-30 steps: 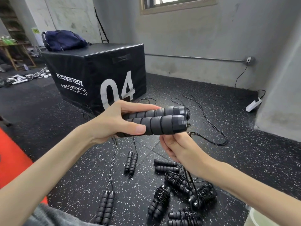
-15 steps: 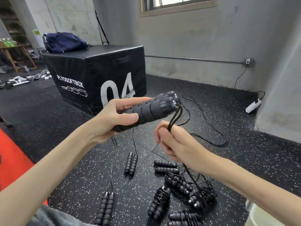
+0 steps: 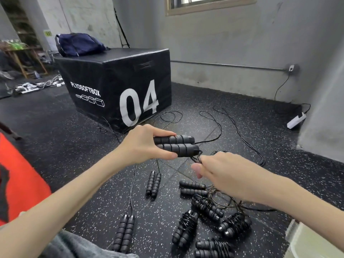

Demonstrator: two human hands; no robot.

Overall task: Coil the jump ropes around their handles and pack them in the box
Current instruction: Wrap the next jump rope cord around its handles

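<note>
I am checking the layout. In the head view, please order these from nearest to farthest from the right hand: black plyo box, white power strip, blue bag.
From the right hand:
1. Power strip, on the floor to the right.
2. Plyo box, ahead-left.
3. Blue bag, on the box's far corner.

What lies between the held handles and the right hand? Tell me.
In the head view, a short stretch of black rope runs from the held handles, gripped by the left hand, to the right hand pinching it.

A gym: speckled rubber floor (image 3: pixel 55 127), numbered plyo box (image 3: pixel 119 86), scattered jump ropes (image 3: pixel 186 228).
</note>
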